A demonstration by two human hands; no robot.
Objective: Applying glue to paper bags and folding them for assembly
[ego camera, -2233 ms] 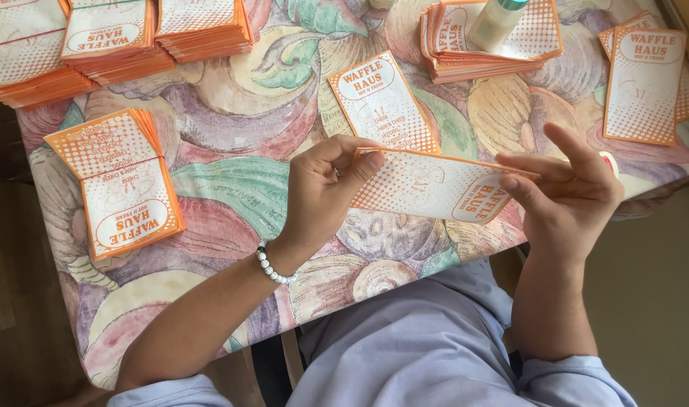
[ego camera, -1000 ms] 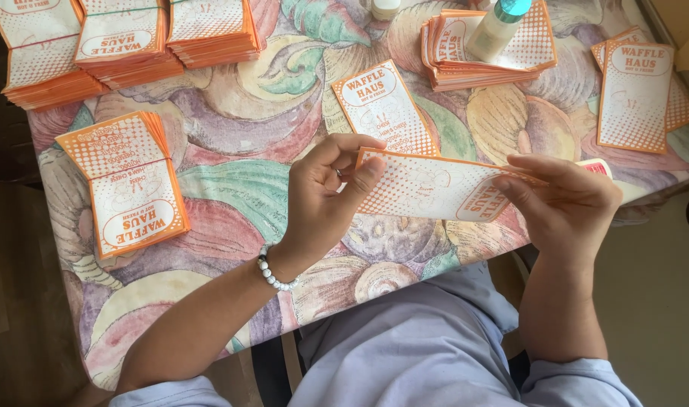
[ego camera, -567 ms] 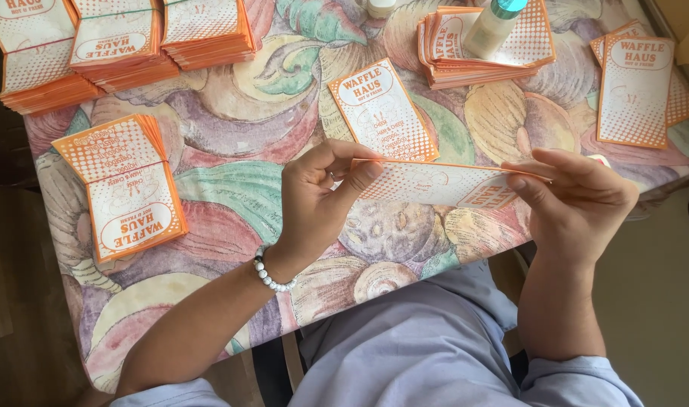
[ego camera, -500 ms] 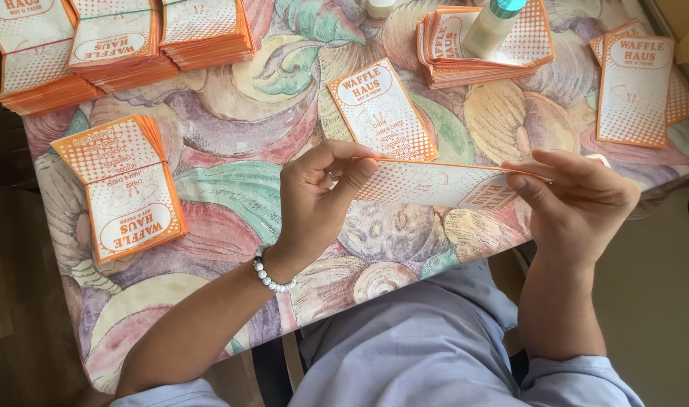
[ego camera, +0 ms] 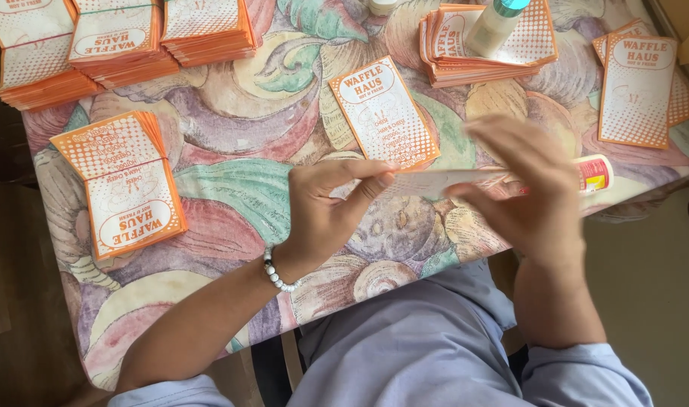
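Note:
I hold a flat orange-and-white paper sleeve nearly edge-on above the table's front edge. My left hand, with a white bead bracelet at the wrist, pinches its left end between thumb and fingers. My right hand is blurred by motion and wraps over the sleeve's right end, fingers on top. A single printed sleeve lies flat on the table just beyond my hands. A small red-and-white tube lies beside my right hand.
The table has a swirly pastel cloth. Stacks of sleeves sit at the near left, far left, far right and far middle, the last with a white bottle on it.
The sleeve has tipped from face-up to almost edge-on. My right hand has slid left along it and risen over its right end. My left hand has kept its grip.

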